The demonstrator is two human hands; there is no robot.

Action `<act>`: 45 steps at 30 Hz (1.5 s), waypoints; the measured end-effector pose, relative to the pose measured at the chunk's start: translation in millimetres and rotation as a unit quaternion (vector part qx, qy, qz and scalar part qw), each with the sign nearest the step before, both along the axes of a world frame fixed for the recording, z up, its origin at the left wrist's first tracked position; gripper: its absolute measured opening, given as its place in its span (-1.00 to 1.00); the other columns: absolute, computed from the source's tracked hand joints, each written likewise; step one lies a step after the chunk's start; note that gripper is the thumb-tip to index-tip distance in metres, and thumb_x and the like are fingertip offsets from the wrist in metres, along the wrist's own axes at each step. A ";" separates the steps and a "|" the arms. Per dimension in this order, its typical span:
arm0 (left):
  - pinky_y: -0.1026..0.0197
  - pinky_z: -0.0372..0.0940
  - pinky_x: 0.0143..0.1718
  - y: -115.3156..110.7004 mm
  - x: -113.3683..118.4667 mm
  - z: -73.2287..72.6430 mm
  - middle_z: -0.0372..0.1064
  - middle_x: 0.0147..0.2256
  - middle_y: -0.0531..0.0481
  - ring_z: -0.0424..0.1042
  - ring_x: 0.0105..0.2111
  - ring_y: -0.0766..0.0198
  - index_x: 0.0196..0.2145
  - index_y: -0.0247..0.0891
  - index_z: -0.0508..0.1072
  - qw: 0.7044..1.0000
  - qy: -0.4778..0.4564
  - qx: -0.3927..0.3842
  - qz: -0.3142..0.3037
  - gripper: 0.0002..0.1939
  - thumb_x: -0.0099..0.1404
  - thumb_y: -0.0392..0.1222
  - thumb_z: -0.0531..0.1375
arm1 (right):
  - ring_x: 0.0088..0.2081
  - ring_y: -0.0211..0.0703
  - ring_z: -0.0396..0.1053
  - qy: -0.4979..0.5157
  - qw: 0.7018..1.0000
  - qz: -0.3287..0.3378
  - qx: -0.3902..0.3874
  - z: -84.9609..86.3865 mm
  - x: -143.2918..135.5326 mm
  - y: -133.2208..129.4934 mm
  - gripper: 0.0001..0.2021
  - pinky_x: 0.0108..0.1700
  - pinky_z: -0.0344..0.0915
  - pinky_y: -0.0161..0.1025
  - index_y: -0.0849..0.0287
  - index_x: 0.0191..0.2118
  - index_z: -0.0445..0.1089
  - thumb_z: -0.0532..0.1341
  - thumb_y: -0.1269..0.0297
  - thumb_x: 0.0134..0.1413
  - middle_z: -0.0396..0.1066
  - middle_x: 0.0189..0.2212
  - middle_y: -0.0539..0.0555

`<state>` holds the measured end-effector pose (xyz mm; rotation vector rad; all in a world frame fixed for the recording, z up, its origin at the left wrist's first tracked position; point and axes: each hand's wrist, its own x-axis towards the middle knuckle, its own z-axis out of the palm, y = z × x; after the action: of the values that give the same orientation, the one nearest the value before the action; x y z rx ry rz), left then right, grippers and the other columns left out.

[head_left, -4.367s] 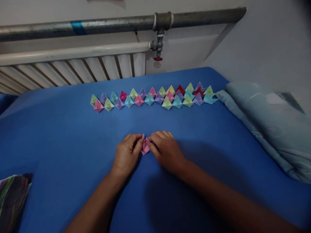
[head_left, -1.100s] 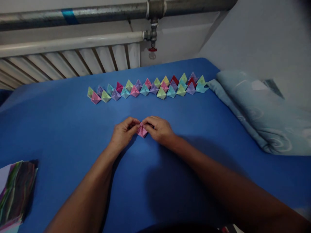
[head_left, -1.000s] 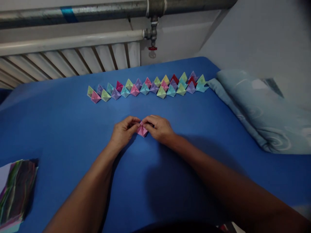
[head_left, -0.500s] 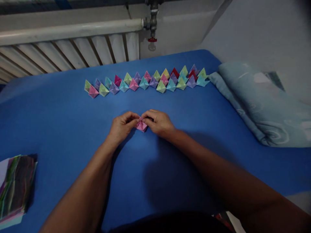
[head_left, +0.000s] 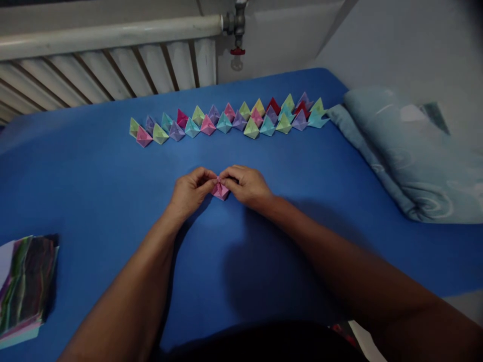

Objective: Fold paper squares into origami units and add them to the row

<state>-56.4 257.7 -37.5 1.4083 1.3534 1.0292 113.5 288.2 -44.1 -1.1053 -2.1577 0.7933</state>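
Note:
A small pink folded paper piece (head_left: 220, 190) rests on the blue bed sheet (head_left: 94, 181), pinched from both sides. My left hand (head_left: 190, 191) grips its left edge with thumb and fingertips. From the right, my right hand (head_left: 245, 185) grips the other edge, fingers curled over it. Most of the piece is hidden by my fingers. Farther back, a double row of several folded paper shapes (head_left: 226, 120) in pink, green, purple, teal, yellow and red stretches across the sheet.
A stack of coloured paper sheets (head_left: 22, 289) lies at the near left edge. A rolled light-blue blanket (head_left: 407, 151) lies along the right side. Behind the bed stand a white radiator (head_left: 105, 65) and a pipe valve (head_left: 237, 35).
The pink piece has gone from standing up between my fingers to being pressed low on the sheet. Both hands stay on it; the view has tilted downward.

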 end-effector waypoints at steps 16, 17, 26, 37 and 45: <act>0.26 0.26 -0.41 -2.2 6.2 3.7 0.42 -0.55 0.11 0.38 -0.52 0.35 -0.48 -0.22 0.41 0.999 0.036 0.006 0.018 -0.95 0.10 -0.22 0.20 | -0.42 -0.31 0.26 0.083 0.996 -0.010 -0.010 -3.3 -3.4 -2.0 -0.90 -0.33 0.15 -0.33 0.15 -0.38 0.40 0.14 0.42 0.07 0.36 -0.46 -0.05; 0.26 0.26 -0.40 -2.1 6.1 3.9 0.42 -0.55 0.11 0.39 -0.51 0.35 -0.48 -0.22 0.42 0.999 0.033 0.003 0.015 -0.95 0.11 -0.22 0.20 | -0.42 -0.31 0.26 0.087 0.996 -0.009 -0.012 -3.3 -3.5 -2.2 -0.90 -0.33 0.15 -0.34 0.15 -0.38 0.40 0.14 0.42 0.07 0.36 -0.46 -0.05; 0.27 0.23 -0.43 -3.0 5.7 6.0 0.39 -0.56 0.11 0.33 -0.53 0.36 -0.49 -0.21 0.43 0.998 0.061 0.016 0.007 -0.94 0.13 -0.25 0.18 | -0.41 -0.31 0.29 0.085 0.996 -0.003 -0.026 -2.6 -4.1 -1.9 -0.89 -0.34 0.17 -0.34 0.14 -0.38 0.37 0.11 0.41 0.07 0.40 -0.44 -0.05; 0.27 0.20 -0.44 -1.2 4.9 8.0 0.39 -0.57 0.11 0.33 -0.54 0.36 -0.51 -0.22 0.42 0.998 0.068 0.008 0.000 -0.92 0.12 -0.24 0.17 | -0.37 -0.27 0.32 0.075 0.997 0.015 0.021 -1.7 -3.3 -2.6 -0.85 -0.27 0.20 -0.33 0.14 -0.37 0.40 0.08 0.40 0.10 0.41 -0.43 -0.03; 0.28 0.19 -0.46 1.1 2.4 7.1 0.37 -0.58 0.12 0.31 -0.55 0.36 -0.49 -0.22 0.43 0.997 0.077 -0.009 0.002 -0.93 0.13 -0.23 0.18 | -0.30 -0.23 0.37 0.020 0.997 0.046 0.060 1.3 0.0 -2.6 -0.81 -0.19 0.24 -0.30 0.14 -0.32 0.44 0.08 0.44 0.12 0.44 -0.38 0.01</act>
<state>-54.1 258.7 -30.4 1.4961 1.4722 0.9233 113.5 285.5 -42.8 -0.9270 -2.2056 0.7089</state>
